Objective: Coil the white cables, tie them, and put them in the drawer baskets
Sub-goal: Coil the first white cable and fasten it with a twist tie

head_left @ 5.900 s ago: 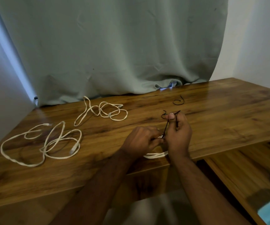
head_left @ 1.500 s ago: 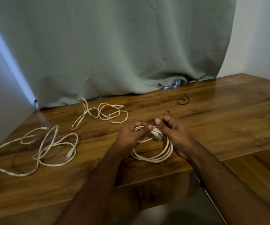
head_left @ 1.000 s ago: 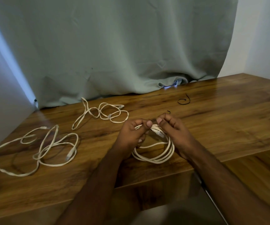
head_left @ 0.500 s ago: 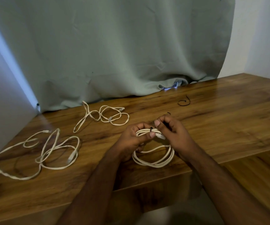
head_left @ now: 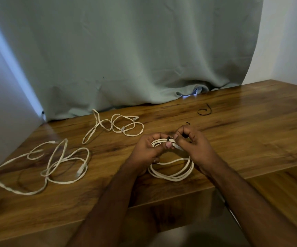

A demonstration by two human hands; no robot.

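The far arc of the coiled cable (head_left: 170, 172) disappears under both hands, so the black tie (head_left: 168, 139) shows only as a dark nub between the fingertips, and I can't make out whether it is wrapped fully round the strands. The left hand (head_left: 148, 151) curls round the bundled top of the coil, thumb pressed on it; the right hand (head_left: 191, 141) pinches what seems to be the tie's end beside a connector. The coil's near arc rests on the bench (head_left: 251, 139) near the front edge. Two loose cables lie to the left, one near (head_left: 42, 166) and one farther back (head_left: 115, 124); a spare tie (head_left: 204, 111) lies behind by the curtain (head_left: 126, 50). Compared with half a second ago, the hands sit slightly closer together, the coil unmoved.
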